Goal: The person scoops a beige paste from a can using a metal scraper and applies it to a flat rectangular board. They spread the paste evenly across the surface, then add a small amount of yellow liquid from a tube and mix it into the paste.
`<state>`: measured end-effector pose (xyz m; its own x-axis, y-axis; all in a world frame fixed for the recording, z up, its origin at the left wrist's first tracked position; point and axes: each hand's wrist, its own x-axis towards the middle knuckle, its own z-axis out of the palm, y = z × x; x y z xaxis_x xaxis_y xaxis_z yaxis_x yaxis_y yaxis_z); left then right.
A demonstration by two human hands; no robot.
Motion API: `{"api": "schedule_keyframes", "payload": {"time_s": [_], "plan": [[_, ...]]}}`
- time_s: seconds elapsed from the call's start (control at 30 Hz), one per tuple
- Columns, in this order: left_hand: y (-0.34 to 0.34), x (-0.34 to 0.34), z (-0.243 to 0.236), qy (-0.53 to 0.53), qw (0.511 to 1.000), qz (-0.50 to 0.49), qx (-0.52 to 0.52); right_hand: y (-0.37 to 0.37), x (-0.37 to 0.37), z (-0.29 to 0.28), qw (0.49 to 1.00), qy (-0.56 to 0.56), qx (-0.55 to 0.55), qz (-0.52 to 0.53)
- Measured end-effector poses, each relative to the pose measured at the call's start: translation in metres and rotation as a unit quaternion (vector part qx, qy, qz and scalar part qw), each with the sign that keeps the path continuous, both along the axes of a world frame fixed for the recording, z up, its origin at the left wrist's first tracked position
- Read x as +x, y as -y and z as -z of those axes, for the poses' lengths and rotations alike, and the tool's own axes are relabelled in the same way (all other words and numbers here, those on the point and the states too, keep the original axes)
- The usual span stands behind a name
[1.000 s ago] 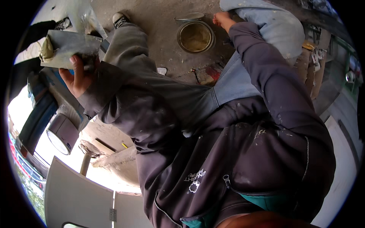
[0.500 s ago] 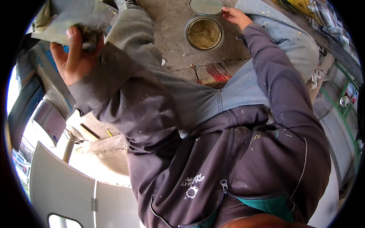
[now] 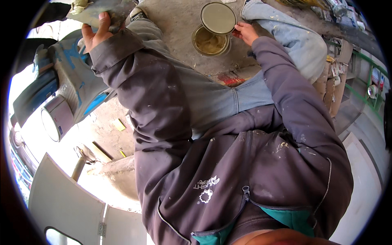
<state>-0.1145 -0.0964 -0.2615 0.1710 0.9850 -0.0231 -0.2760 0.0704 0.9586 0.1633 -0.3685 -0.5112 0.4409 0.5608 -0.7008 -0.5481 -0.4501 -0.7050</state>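
Note:
My left hand (image 3: 96, 33) grips a thin, flat grey plate (image 3: 115, 11) by its near edge, thumb on top. A lump of pale putty (image 3: 79, 5) lies at the plate's left end; the far part is cut off by the picture's edge. My right hand (image 3: 246, 33) pinches the rim of a round metal lid (image 3: 218, 18). The lid is over the far side of an open round can (image 3: 194, 45) on the floor between my legs. Beige putty (image 3: 209, 43) shows inside the can. Whether lid and can touch, I cannot tell.
A red stain (image 3: 230, 78) marks the concrete floor near my knees. At the left stand a blue-and-grey panel (image 3: 75, 61) and a second can (image 3: 57, 118). A green metal frame (image 3: 367, 61) and cardboard (image 3: 332, 81) are at the right.
The lid has moved from beside the can to above it, covering its far part. My left hand has shifted up and to the right with the plate.

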Motion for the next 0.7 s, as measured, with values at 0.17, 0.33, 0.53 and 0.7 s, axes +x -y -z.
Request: {"api": "schedule_keyframes", "payload": {"time_s": [0.17,0.33,0.53,0.7], "plan": [[0.000,-0.015,0.002,-0.046,0.998,0.018,0.041,-0.001,-0.044,0.005,0.991,0.093,-0.087,-0.031],[0.007,-0.017,-0.004,0.016,1.000,-0.018,-0.009,0.004,-0.051,0.012,0.966,0.221,-0.122,-0.064],[0.002,-0.032,-0.001,-0.031,0.999,-0.007,-0.007,0.003,-0.062,0.001,0.934,0.261,-0.203,-0.133],[0.003,-0.030,0.000,0.001,1.000,-0.017,-0.003,0.015,-0.062,0.025,0.926,0.265,-0.224,-0.148]]}}
